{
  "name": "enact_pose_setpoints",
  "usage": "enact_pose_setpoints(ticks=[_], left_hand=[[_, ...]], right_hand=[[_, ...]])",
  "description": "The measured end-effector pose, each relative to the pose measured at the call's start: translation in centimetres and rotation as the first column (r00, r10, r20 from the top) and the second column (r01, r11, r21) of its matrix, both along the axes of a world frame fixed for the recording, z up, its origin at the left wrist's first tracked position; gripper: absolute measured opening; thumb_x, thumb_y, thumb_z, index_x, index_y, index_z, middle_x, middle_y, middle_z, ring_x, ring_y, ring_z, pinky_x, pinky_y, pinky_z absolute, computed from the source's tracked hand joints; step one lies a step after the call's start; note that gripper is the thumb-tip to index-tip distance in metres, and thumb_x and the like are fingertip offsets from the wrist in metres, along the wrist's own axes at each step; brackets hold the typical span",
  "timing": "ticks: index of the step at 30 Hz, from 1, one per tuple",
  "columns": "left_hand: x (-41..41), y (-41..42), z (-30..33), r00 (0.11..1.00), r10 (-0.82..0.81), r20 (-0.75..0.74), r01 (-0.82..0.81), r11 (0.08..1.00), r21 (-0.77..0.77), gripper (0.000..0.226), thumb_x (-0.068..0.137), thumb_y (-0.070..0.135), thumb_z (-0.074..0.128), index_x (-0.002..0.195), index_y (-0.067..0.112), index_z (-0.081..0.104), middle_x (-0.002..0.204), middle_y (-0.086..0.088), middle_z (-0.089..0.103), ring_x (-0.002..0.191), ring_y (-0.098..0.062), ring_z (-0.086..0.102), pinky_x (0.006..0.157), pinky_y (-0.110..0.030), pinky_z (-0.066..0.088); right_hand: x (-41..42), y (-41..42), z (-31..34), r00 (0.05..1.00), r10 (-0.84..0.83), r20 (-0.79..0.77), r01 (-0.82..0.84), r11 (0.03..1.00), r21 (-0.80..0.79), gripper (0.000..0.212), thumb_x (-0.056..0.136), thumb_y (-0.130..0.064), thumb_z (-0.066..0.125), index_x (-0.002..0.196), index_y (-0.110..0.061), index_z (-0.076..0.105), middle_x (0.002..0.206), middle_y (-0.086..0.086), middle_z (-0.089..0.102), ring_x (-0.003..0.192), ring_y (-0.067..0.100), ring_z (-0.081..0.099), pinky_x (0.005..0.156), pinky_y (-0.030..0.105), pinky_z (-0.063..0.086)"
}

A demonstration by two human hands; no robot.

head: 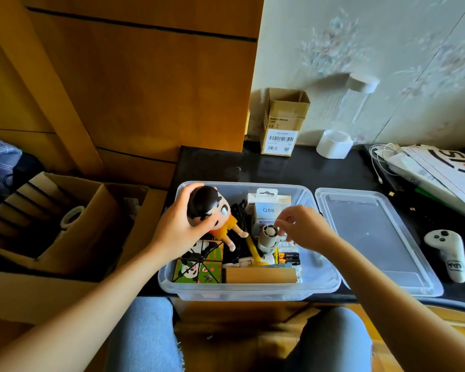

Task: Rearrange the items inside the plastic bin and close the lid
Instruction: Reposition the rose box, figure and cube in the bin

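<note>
The left hand [177,226] grips the doll [212,210] by its head at the bin's [253,291] left; legs point right, toward the right hand [304,226], loosely curled, empty, over the fan [269,236].

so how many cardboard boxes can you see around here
2: a small open carton stands upright against the wall behind the bin, and a large open box sits left of the counter. Others may lie outside the view.
</note>
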State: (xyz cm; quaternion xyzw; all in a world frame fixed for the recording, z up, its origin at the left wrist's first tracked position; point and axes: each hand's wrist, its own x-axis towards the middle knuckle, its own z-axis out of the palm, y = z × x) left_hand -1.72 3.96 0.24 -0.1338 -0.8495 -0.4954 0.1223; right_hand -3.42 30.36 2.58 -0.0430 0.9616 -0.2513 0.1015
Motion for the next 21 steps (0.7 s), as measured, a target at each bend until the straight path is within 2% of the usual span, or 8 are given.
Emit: enact_pose_setpoints(ticks=[2, 4, 7, 10, 12, 14, 18, 21], left_hand=[[-0.1, 0.1, 0.3, 0.998, 0.006, 0.066, -0.019, 0.98, 0.197, 0.05, 0.083, 0.018, 0.07, 0.126, 0.025, 0.045, 0.119, 0.018, 0.053, 0.109, 0.01, 0.051, 0.084, -0.007, 0.044], [-0.3, 0.3, 1.0, 0.993, 0.001, 0.118, -0.045, 0.929, 0.368, 0.044, 0.085, 0.016, 0.066, 0.122, 0.026, 0.045, 0.118, 0.011, 0.055, 0.106, 0.009, 0.054, 0.08, -0.008, 0.046], [-0.2, 1.0, 2.4, 0.99, -0.061, 0.13, -0.007, 0.884, 0.467, 0.039, 0.081, 0.022, 0.068, 0.112, 0.031, 0.047, 0.112, 0.006, 0.057, 0.098, 0.009, 0.057, 0.076, -0.008, 0.046], [0.5, 2.5, 3.1, 0.972, -0.159, 0.17, 0.085, 0.922, 0.377, 0.041, 0.075, 0.029, 0.065, 0.112, 0.029, 0.046, 0.111, 0.006, 0.055, 0.096, 0.01, 0.056, 0.075, -0.008, 0.046], [1.1, 3.6, 2.8, 0.965, -0.205, 0.166, 0.15, 0.943, 0.297, 0.047, 0.077, 0.025, 0.071, 0.116, 0.024, 0.044, 0.11, 0.011, 0.054, 0.1, 0.007, 0.055, 0.077, -0.014, 0.05], [1.3, 4.1, 2.1, 0.971, -0.189, 0.145, 0.153, 0.961, 0.229, 0.05, 0.079, 0.017, 0.073, 0.118, 0.023, 0.042, 0.11, 0.013, 0.053, 0.106, 0.0, 0.054, 0.083, -0.023, 0.052], [1.1, 4.0, 0.7, 0.984, -0.096, 0.149, 0.066, 0.979, 0.194, 0.052, 0.08, 0.016, 0.073, 0.12, 0.027, 0.041, 0.113, 0.017, 0.052, 0.112, -0.008, 0.052, 0.087, -0.029, 0.051], [1.2, 3.6, -0.6, 0.986, -0.068, 0.154, 0.05, 0.992, 0.12, 0.057, 0.08, 0.02, 0.073, 0.124, 0.031, 0.04, 0.12, 0.012, 0.052, 0.117, -0.009, 0.05, 0.092, -0.024, 0.046]], right_hand=[[0.3, 0.1, 0.1, 0.999, 0.0, -0.038, -0.001, 0.999, -0.038, 0.017, 0.093, -0.022, 0.054, 0.087, -0.016, 0.068, 0.074, -0.006, 0.067, 0.061, 0.005, 0.064, 0.061, 0.02, 0.054], [0.5, 0.4, 0.2, 0.999, -0.006, -0.049, 0.002, 0.997, -0.078, 0.014, 0.094, -0.022, 0.054, 0.086, -0.02, 0.066, 0.071, -0.01, 0.065, 0.059, 0.002, 0.063, 0.057, 0.016, 0.052], [0.8, 0.9, 0.1, 0.998, -0.036, -0.044, 0.029, 0.99, -0.141, 0.013, 0.094, -0.022, 0.054, 0.087, -0.021, 0.065, 0.071, -0.01, 0.064, 0.059, 0.001, 0.063, 0.055, 0.014, 0.05], [1.0, 1.3, 0.2, 0.998, -0.059, -0.007, 0.056, 0.977, -0.204, 0.014, 0.094, -0.021, 0.054, 0.094, -0.015, 0.067, 0.077, -0.005, 0.066, 0.062, 0.005, 0.064, 0.06, 0.018, 0.055], [1.2, 1.3, 0.3, 0.998, -0.057, 0.022, 0.06, 0.973, -0.222, 0.016, 0.094, -0.022, 0.053, 0.096, -0.013, 0.067, 0.082, 0.0, 0.069, 0.065, 0.009, 0.065, 0.064, 0.02, 0.056], [1.5, 1.2, 0.5, 0.991, -0.014, 0.135, 0.041, 0.978, -0.203, 0.02, 0.095, -0.025, 0.051, 0.095, -0.013, 0.066, 0.091, 0.005, 0.071, 0.071, 0.013, 0.068, 0.068, 0.024, 0.057], [2.0, 1.0, 0.3, 0.855, 0.197, 0.479, -0.214, 0.977, -0.021, 0.038, 0.092, -0.042, 0.051, 0.108, -0.009, 0.063, 0.11, 0.009, 0.067, 0.091, 0.021, 0.068, 0.072, 0.023, 0.056], [1.5, 1.0, 0.1, 0.782, 0.246, 0.573, -0.236, 0.967, -0.094, 0.033, 0.089, -0.036, 0.06, 0.118, -0.02, 0.062, 0.123, 0.006, 0.061, 0.106, 0.023, 0.063, 0.077, 0.029, 0.058]])
